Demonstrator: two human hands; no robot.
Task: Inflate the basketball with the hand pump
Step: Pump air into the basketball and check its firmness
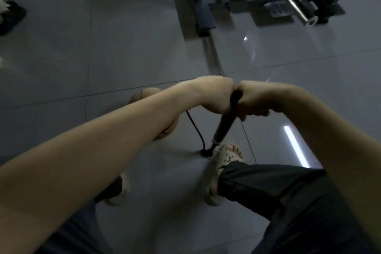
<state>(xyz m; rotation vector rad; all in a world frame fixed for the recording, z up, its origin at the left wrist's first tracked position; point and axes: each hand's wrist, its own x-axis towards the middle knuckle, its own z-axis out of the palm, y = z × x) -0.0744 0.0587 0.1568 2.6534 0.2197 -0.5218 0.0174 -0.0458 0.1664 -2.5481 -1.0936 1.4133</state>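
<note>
Bare forearms fill the foreground, stretched out over dark trouser legs [288, 202]. The left hand [216, 94] and right hand [253, 99] are fisted side by side, knuckles touching, round the black handle [236, 97] of a slim matte hand pump [223, 128]. It's tilted, base planted right at the toe of a beige rubber sandal [226, 158]. A thin black hose [194, 128] is curved off towards the round orange-brown basketball [148, 94], mostly hidden behind the left forearm, on glossy grey floor tiles [123, 47]. A steel gym frame [206, 6] and chrome barbell sleeve [294, 0] are parked further back.
</note>
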